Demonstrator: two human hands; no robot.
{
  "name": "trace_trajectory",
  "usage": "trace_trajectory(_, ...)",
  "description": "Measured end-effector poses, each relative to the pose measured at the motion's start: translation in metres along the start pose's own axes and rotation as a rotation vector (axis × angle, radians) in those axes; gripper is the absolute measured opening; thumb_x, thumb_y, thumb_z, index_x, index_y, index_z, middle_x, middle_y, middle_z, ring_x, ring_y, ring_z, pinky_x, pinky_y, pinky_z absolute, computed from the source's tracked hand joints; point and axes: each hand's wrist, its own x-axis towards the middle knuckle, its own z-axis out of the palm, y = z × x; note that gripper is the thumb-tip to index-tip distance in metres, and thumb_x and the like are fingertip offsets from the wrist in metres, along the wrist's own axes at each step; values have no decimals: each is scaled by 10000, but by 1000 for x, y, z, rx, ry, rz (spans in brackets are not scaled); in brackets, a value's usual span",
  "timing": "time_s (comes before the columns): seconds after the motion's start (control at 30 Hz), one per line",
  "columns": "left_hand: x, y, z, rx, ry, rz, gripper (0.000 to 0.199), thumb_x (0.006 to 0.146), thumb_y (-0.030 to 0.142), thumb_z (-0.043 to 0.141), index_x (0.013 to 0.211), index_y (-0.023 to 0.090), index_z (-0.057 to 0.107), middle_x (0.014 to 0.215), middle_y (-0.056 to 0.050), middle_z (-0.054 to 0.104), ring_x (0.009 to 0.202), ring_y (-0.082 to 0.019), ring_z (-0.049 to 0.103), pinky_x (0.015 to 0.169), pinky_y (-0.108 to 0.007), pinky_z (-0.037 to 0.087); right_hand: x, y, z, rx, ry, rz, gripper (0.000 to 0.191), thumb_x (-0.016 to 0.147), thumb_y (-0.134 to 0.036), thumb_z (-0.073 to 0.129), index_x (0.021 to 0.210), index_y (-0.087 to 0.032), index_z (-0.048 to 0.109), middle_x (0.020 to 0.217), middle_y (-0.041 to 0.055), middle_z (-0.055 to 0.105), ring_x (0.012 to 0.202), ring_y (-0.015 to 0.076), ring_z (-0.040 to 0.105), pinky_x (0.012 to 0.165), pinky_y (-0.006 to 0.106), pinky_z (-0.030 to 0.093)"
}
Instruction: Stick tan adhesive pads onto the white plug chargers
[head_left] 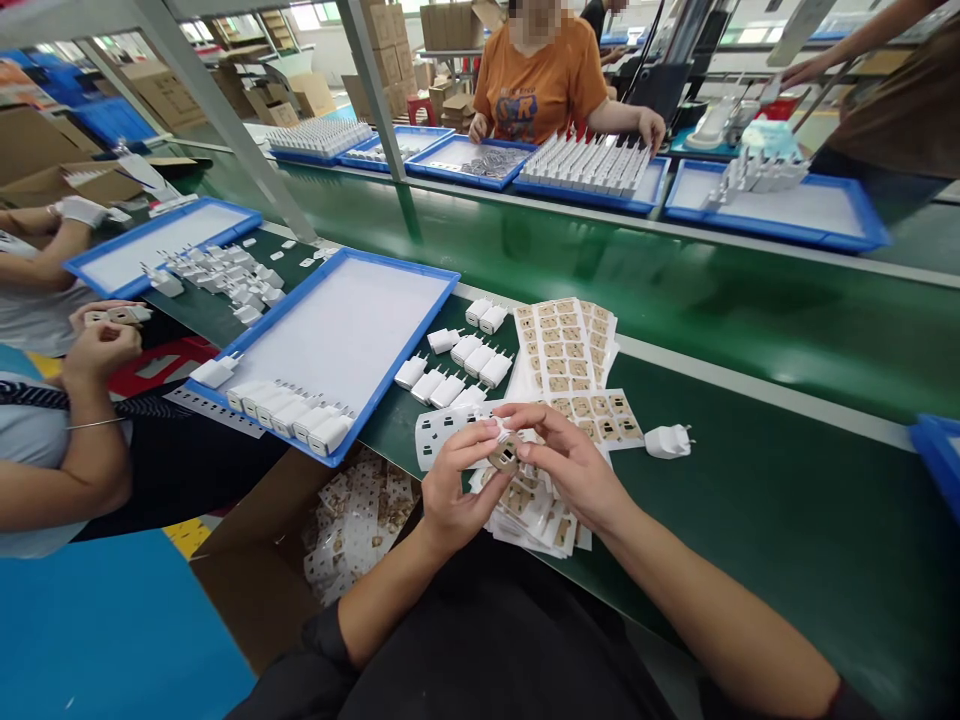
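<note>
Between my two hands is a white plug charger point(504, 452), its face toward me covered by a tan sticker with a dark port opening. My left hand point(459, 490) grips it from the left with thumb and fingers. From the right, the fingers of my right hand point(566, 460) press on its edge. Beneath my hands lies a pile of sticker sheets point(536, 510) with tan labels. More tan sticker sheets point(555, 345) are spread behind them. Several white chargers point(454, 370) stand left of the sheets, and a single charger point(667, 441) lies to the right.
A blue-rimmed tray point(360, 300) at left holds a row of chargers along its near edge. Below the table edge, a cardboard box point(259, 550) contains used sheets. Co-workers sit at left and across the green conveyor point(600, 250), beside trays of chargers. A metal post rises at the left.
</note>
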Motion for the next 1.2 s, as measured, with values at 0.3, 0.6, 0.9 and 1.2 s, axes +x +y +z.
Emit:
trace_trajectory(0.3,-6,2,-7,-6,-56,-164,547,793,65,750,1292,243,614,1241,-108,696,1181,-261,668,1036,-422,558,1,-9,-1,-668,96,-502,97,945,-141,611,957,-233,638,1070,53,693,1061,216,596,952,382,441)
trace_trajectory(0.6,-6,-21,-62,-6,192,-472,474,815,205,772,1260,232,612,1189,-83,694,1112,-223,671,1008,-370,543,-33,8,44,-659,-339,-180,124,968,-121,538,1013,-218,602,865,14,672,753,145,641,674,242,485)
trace_trajectory(0.9,-28,-20,-130,155,309,-431,415,842,231,728,1241,219,615,1180,-97,666,1097,-222,669,935,-330,575,1,159,173,-533,-541,117,245,843,-24,548,950,-190,693,929,46,715,858,192,692,829,298,537)
trace_trajectory(1.2,-9,-83,-255,390,716,-419,398,810,262,711,1183,199,586,1210,-99,629,1179,-223,636,951,-304,571,28,242,210,-629,-584,288,580,764,-79,651,1328,-207,616,1459,164,508,1084,253,672,1042,430,486)
